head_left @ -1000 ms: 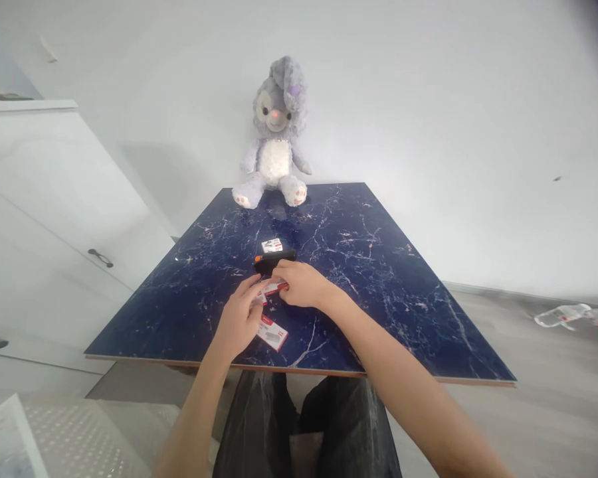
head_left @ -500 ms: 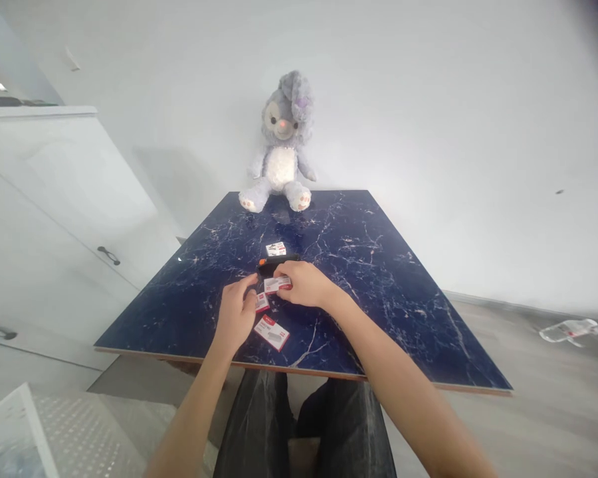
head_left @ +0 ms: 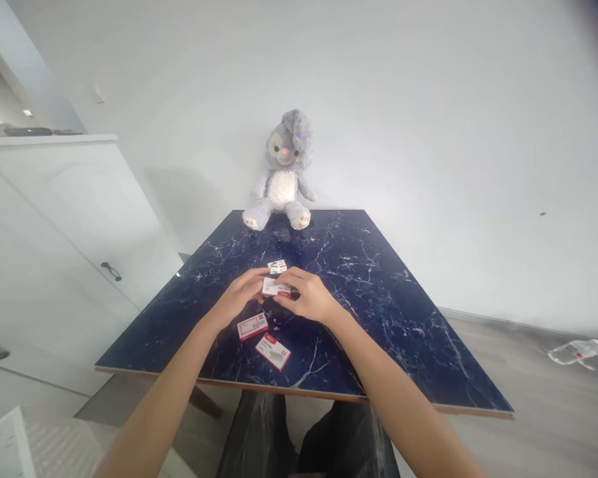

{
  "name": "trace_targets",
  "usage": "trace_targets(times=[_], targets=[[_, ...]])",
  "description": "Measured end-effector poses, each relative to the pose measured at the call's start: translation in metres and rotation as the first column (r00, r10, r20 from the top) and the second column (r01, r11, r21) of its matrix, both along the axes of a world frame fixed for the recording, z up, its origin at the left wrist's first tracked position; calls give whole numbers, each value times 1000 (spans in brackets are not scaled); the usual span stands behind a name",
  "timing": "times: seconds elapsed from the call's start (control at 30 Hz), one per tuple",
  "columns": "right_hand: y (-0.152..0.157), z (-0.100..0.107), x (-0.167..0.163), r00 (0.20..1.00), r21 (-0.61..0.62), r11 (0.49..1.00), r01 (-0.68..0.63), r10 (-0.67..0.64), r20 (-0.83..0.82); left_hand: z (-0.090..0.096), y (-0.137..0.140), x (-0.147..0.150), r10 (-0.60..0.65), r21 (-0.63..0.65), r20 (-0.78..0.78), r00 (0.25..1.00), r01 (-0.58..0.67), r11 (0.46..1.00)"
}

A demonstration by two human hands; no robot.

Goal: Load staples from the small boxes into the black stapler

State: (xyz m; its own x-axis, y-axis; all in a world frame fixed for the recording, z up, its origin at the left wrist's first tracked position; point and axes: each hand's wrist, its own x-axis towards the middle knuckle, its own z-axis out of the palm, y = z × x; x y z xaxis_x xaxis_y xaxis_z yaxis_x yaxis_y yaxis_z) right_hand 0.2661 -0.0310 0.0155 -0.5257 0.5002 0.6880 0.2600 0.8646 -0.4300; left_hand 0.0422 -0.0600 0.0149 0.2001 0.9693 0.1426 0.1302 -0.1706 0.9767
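A small white-and-red staple box (head_left: 274, 287) is held between my two hands over the blue marbled table (head_left: 379, 318). My right hand (head_left: 311, 295) grips its right end, fingers on top and thumb at the near edge. At the left end, the fingers and thumb of my left hand (head_left: 239, 295) close on it. Nearer to me, a second staple box (head_left: 252, 326) and a third staple box (head_left: 273, 352) lie flat, each with a grey staple strip printed on it. Just beyond my hands lies a white box with dark print (head_left: 278, 266). A dark object behind the held box is mostly hidden.
A grey plush rabbit (head_left: 283, 189) sits at the table's far edge against the wall. White cabinets (head_left: 54, 232) stand to the left. On the floor at the right lies a clear plastic bottle (head_left: 575, 352).
My left hand has moved from the lower staple box to the one in my right hand. The black object with an orange end is now mostly covered. The view has tilted up.
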Motion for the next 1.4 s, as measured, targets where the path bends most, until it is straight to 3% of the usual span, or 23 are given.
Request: trace_targets(times=[0.07, 0.13, 0.33, 0.47, 0.7, 1.07, 1.23, 1.4], targets=[[4, -1, 2, 998, 20, 999, 42, -42, -45, 6, 18, 0, -127, -73, 111, 986, 135, 988], [7, -1, 3, 994, 32, 996, 84, -81, -66, 5, 29, 4, -141, -91, 173, 975, 158, 983], [10, -3, 2, 996, 59, 995, 82, -80, -23, -16, 28, 6, 38, -36, 180, 983, -32, 999], [10, -5, -1, 994, 8, 995, 101, -100, -53, -18, 32, 3, 136, -44, 274, 952, -129, 991], [12, -8, 0, 989, -116, 988, 106, -117, -89, -18, 37, 0, 166, -71, 444, 880, -150, 986], [11, -4, 2, 986, -98, 987, 129, -139, -94, -20, 43, -10, 241, -142, 552, 798, -195, 970], [8, -4, -1, 989, -5, 991, 137, -137, -55, -14, 37, -6, 158, -66, 488, 859, -144, 987], [7, -7, -4, 978, 42, 977, 209, -210, 11, -11, 34, -3, 165, -23, 386, 907, -170, 985]])
